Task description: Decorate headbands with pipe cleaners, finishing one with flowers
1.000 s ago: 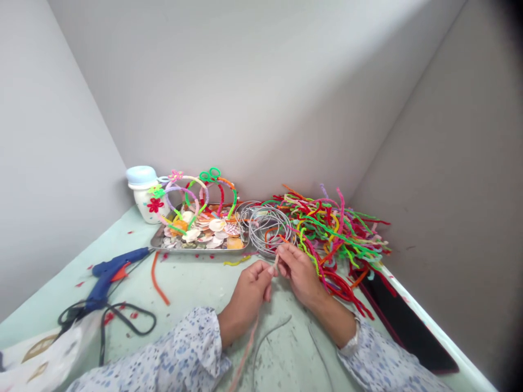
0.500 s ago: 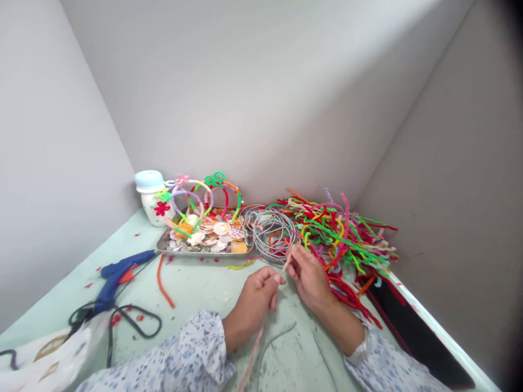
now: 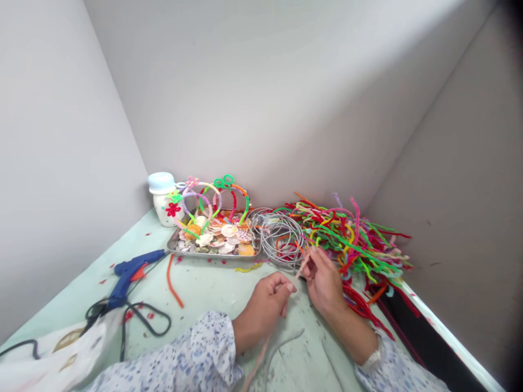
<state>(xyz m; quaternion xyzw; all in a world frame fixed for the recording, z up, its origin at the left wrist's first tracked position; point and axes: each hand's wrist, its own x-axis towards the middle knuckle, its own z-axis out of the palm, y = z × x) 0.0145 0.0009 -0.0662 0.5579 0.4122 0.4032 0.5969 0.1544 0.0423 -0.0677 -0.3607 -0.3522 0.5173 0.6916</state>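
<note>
The pipe cleaner [image 3: 303,265] is pale pink; the sleeves [image 3: 200,351] are blue-speckled white.

No words, numbers or brands can be read. The white bag [image 3: 61,354] at lower left bears tan printed shapes, but these are too blurred to read, and the blue glue gun [image 3: 131,272] shows no legible marking.

On my feed the pale pipe cleaner [image 3: 258,363] runs off the bottom edge at 6 o'clock, and the left hand [image 3: 265,307] hides part of it. The white bag [image 3: 61,354] is cut off at 7 o'clock, headbands [image 3: 203,183] partly hide the seashells [image 3: 229,231], and the red flecks [image 3: 128,314] are too small to identify.
</note>
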